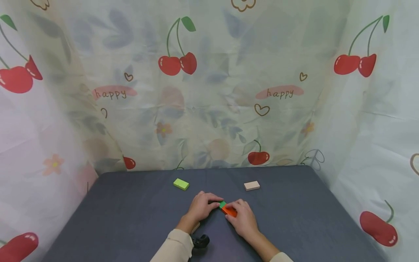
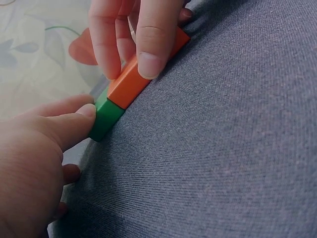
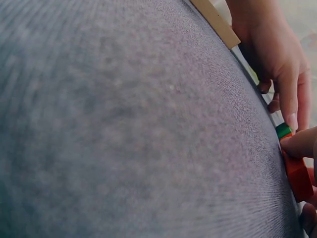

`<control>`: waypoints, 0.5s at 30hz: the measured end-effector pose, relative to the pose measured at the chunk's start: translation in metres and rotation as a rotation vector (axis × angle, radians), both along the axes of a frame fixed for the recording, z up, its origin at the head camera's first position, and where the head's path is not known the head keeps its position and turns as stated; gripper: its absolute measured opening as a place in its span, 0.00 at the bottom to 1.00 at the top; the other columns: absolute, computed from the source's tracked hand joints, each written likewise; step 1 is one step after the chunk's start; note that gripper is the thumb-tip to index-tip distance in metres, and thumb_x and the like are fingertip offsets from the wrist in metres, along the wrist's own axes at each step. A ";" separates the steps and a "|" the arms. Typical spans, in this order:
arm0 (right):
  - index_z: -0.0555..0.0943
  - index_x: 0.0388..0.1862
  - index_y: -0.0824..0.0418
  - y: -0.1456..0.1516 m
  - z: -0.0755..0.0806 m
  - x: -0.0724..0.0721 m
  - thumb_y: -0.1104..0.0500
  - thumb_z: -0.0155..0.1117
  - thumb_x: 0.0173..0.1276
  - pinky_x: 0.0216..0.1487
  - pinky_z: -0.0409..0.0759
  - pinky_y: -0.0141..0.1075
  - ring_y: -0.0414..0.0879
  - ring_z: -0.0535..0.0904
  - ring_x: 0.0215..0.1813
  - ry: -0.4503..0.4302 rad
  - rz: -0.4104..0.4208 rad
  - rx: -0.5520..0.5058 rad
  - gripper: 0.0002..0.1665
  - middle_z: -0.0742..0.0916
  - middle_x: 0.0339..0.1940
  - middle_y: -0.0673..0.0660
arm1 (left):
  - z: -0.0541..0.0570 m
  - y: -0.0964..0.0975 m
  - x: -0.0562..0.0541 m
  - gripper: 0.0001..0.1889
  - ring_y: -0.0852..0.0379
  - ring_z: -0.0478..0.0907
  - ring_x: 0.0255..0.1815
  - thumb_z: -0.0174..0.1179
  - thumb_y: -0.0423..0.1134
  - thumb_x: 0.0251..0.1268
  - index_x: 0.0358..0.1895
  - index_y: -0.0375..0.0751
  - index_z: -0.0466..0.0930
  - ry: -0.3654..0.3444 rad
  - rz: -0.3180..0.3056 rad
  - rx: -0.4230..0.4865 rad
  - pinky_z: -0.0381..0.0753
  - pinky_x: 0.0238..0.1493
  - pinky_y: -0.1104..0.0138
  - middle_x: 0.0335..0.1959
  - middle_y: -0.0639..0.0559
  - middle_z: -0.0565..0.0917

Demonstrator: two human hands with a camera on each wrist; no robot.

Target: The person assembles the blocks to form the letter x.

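In the head view, an orange block (image 1: 230, 211) and a green block (image 1: 222, 204) lie end to end on the dark cloth, set at a slant. My left hand (image 1: 200, 208) pinches the green block at its far-left end between thumb and fingers. The orange block is gripped by my right hand (image 1: 243, 218), thumb on the near side and fingers on the far side. From the left wrist view, the ends of the green block (image 2: 105, 119) and orange block (image 2: 130, 84) touch. Fingers cover part of both blocks.
A light green block (image 1: 181, 184) lies farther back on the left, a pale wooden block (image 1: 251, 186) farther back on the right. Another wooden block (image 3: 218, 25) sits by the left forearm, mostly hidden in the head view. Patterned curtains (image 1: 209, 109) surround the table (image 1: 288, 203).
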State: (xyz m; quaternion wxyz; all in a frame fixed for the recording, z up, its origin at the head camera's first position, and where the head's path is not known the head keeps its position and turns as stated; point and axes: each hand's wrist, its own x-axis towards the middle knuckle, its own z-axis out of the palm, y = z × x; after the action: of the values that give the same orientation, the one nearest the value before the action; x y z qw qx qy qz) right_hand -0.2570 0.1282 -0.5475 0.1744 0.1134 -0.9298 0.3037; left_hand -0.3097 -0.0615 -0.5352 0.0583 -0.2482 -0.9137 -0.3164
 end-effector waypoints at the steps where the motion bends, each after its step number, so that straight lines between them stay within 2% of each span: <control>1: 0.86 0.40 0.51 0.000 0.000 0.000 0.57 0.80 0.50 0.41 0.74 0.41 0.42 0.73 0.40 0.000 0.000 0.002 0.17 0.78 0.35 0.45 | 0.000 0.000 0.000 0.11 0.61 0.70 0.36 0.62 0.46 0.66 0.50 0.59 0.87 0.000 0.002 -0.001 0.70 0.40 0.64 0.47 0.62 0.85; 9: 0.86 0.40 0.51 0.000 0.004 0.000 0.56 0.80 0.50 0.40 0.73 0.40 0.42 0.72 0.39 -0.005 0.011 -0.018 0.17 0.78 0.35 0.45 | 0.003 -0.001 0.000 0.11 0.61 0.70 0.37 0.63 0.45 0.66 0.49 0.59 0.88 -0.017 -0.008 -0.007 0.70 0.42 0.62 0.46 0.62 0.85; 15: 0.86 0.39 0.53 0.003 0.008 0.000 0.57 0.80 0.51 0.37 0.73 0.37 0.43 0.72 0.35 -0.010 0.021 -0.102 0.16 0.79 0.32 0.48 | 0.008 -0.004 0.002 0.12 0.59 0.72 0.41 0.63 0.44 0.67 0.51 0.58 0.87 -0.057 -0.035 -0.004 0.73 0.43 0.61 0.46 0.61 0.83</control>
State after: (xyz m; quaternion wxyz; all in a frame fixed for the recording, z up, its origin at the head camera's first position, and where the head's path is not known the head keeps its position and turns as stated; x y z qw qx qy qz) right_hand -0.2567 0.1316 -0.5398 0.1720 0.1127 -0.9126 0.3532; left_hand -0.3079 -0.0653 -0.5271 0.0264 -0.2552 -0.9112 -0.3222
